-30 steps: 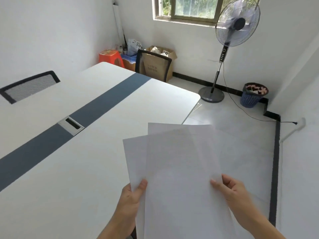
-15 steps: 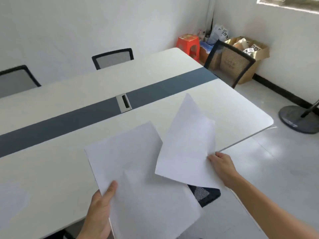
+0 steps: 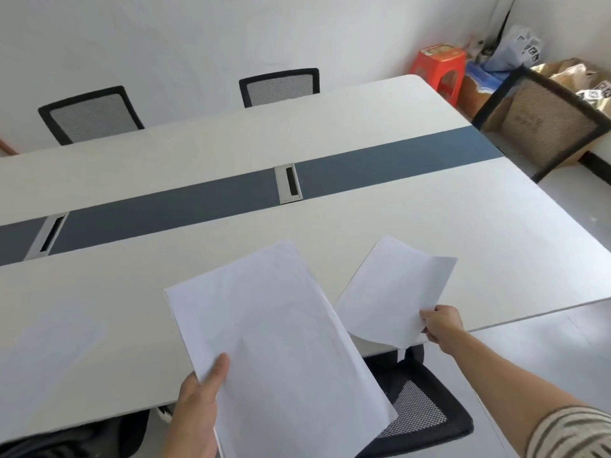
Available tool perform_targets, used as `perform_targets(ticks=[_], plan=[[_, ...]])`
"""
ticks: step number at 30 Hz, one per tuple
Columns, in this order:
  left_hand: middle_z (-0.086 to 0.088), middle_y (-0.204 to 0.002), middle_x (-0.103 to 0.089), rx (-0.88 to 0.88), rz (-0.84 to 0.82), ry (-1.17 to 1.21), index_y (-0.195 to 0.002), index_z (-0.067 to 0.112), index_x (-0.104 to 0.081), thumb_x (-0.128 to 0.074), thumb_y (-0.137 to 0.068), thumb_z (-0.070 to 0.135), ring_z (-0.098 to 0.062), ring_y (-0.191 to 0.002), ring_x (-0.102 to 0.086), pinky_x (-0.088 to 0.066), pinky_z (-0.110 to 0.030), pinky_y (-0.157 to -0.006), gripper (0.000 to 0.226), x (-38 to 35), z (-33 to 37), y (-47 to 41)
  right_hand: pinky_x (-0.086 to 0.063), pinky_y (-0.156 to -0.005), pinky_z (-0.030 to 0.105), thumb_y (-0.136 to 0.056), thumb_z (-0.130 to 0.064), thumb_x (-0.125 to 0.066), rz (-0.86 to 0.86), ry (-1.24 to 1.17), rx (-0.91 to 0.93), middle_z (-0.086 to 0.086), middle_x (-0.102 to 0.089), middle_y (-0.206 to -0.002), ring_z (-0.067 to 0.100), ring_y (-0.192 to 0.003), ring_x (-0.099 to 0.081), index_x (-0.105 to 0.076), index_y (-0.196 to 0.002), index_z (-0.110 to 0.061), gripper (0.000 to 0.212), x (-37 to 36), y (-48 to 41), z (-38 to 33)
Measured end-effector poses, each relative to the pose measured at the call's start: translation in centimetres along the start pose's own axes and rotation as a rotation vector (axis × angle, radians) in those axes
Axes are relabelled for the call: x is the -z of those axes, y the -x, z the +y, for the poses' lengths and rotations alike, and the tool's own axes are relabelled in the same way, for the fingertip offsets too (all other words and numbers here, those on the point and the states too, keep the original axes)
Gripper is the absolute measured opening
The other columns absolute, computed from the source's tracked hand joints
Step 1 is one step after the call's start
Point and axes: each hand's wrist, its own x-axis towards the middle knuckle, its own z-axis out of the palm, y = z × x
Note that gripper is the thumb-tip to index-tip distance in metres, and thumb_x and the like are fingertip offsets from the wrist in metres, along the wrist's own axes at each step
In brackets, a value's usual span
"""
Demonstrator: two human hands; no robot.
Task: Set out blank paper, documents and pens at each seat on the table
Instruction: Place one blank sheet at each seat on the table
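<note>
The left hand (image 3: 198, 414) holds a stack (image 3: 274, 342) over the surface's (image 3: 429, 219) near edge; the right hand (image 3: 441, 323) holds a sheet (image 3: 393, 292) just right of it, above the surface. A near chair (image 3: 426, 411) sits below them, far chairs (image 3: 281, 85) stand behind the surface, and an end chair (image 3: 542, 123) stands at its right. A strip (image 3: 165, 209) with two ports (image 3: 288, 184) runs along the middle.

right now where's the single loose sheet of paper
Head view, right of centre: the single sheet is pinched at its corner by the right hand over the table's near edge, just right of the paper stack the left hand holds.
</note>
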Motion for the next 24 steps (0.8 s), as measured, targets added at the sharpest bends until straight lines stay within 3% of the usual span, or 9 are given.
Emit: perform_targets(ticks=[3, 9, 12, 13, 15, 18, 20, 22, 24], plan=[[-0.008, -0.110, -0.070, 0.000, -0.053, -0.031, -0.117, 0.010, -0.063, -0.056, -0.094, 0.016, -0.027, -0.101, -0.065, -0.046, -0.040, -0.090, 0.025, -1.3, 0.3, -1.5, -0.035, -0.046, 0.029, -0.082, 0.000, -0.049, -0.004, 0.028, 0.004, 0.018, -0.059, -0.071, 0.026, -0.054, -0.047, -0.055, -0.070, 0.000, 0.013, -0.5, -0.9, -0.5], [-0.007, -0.113, -0.073, 0.045, -0.209, -0.098, -0.117, 0.011, -0.064, -0.057, -0.092, 0.023, -0.028, -0.108, -0.066, -0.047, -0.048, -0.099, 0.029, -5.2, 1.3, -3.9, -0.046, -0.049, 0.029, -0.088, -0.015, -0.058, -0.045, 0.066, -0.019, 0.020, -0.068, -0.088, 0.030, -0.064, -0.061, -0.059, -0.086, -0.002, 0.013, 0.4, -0.8, -0.1], [-0.007, -0.114, -0.072, 0.089, -0.297, -0.139, -0.120, 0.012, -0.062, -0.062, -0.088, 0.030, -0.029, -0.109, -0.066, -0.048, -0.052, -0.097, 0.037, -7.7, 1.6, -4.3, -0.056, -0.073, 0.039, -0.091, -0.032, -0.059, 0.017, 0.226, 0.038, 0.012, -0.068, -0.114, 0.028, -0.096, -0.066, -0.052, -0.128, -0.012, 0.043, 2.2, 0.6, 0.3], [-0.008, -0.113, -0.073, 0.098, -0.328, -0.153, -0.118, 0.011, -0.063, -0.062, -0.089, 0.030, -0.030, -0.107, -0.067, -0.049, -0.053, -0.096, 0.035, -8.6, 1.6, -4.3, -0.054, -0.083, 0.042, -0.091, -0.035, -0.059, 0.033, 0.241, 0.071, 0.008, -0.066, -0.117, 0.027, -0.102, -0.064, -0.049, -0.133, -0.015, 0.047, 3.1, 1.5, 0.2], [-0.010, -0.110, -0.074, 0.109, -0.396, -0.177, -0.116, 0.011, -0.065, -0.059, -0.091, 0.026, -0.031, -0.103, -0.068, -0.052, -0.053, -0.092, 0.029, -10.7, 1.5, -3.9, -0.054, -0.085, 0.043, -0.092, -0.037, -0.060, -0.013, 0.081, 0.146, 0.005, -0.068, -0.110, 0.025, -0.099, -0.065, -0.053, -0.130, -0.014, 0.045, 4.9, 4.3, -0.6], [-0.011, -0.105, -0.075, 0.097, -0.503, -0.213, -0.114, 0.008, -0.065, -0.056, -0.093, 0.021, -0.027, -0.093, -0.073, -0.060, -0.038, -0.070, 0.026, -14.2, 1.1, -2.6, -0.053, -0.080, 0.040, -0.097, -0.046, -0.051, -0.307, -0.328, 0.100, 0.008, -0.074, -0.100, 0.025, -0.086, -0.069, -0.066, -0.118, -0.012, 0.043, 8.2, 9.7, -1.5], [-0.010, -0.099, -0.077, 0.085, -0.586, -0.242, -0.110, 0.007, -0.067, -0.053, -0.095, 0.017, -0.023, -0.085, -0.075, -0.059, -0.029, -0.059, 0.022, -16.8, 0.8, -1.1, -0.050, -0.091, 0.046, -0.098, -0.053, -0.040, -0.479, -0.485, 0.075, 0.012, -0.074, -0.109, 0.033, -0.097, -0.070, -0.071, -0.114, -0.015, 0.052, 10.9, 12.9, -1.1], [-0.009, -0.097, -0.077, 0.078, -0.659, -0.274, -0.108, 0.007, -0.068, -0.053, -0.095, 0.015, -0.021, -0.083, -0.075, -0.058, -0.026, -0.057, 0.021, -19.5, 0.2, 0.8, -0.052, -0.094, 0.048, -0.096, -0.050, -0.046, -0.485, -0.595, 0.144, 0.015, -0.073, -0.113, 0.036, -0.106, -0.068, -0.073, -0.112, -0.015, 0.047, 13.6, 15.1, -0.1], [-0.011, -0.099, -0.077, 0.072, -0.724, -0.303, -0.109, 0.006, -0.067, -0.053, -0.094, 0.015, -0.024, -0.086, -0.075, -0.059, -0.029, -0.060, 0.022, -22.4, -0.7, 2.9, -0.056, -0.084, 0.045, -0.085, -0.040, -0.068, -0.380, -0.642, 0.249, 0.018, -0.073, -0.110, 0.037, -0.100, -0.070, -0.072, -0.108, -0.009, 0.039, 16.6, 16.0, 1.4]])
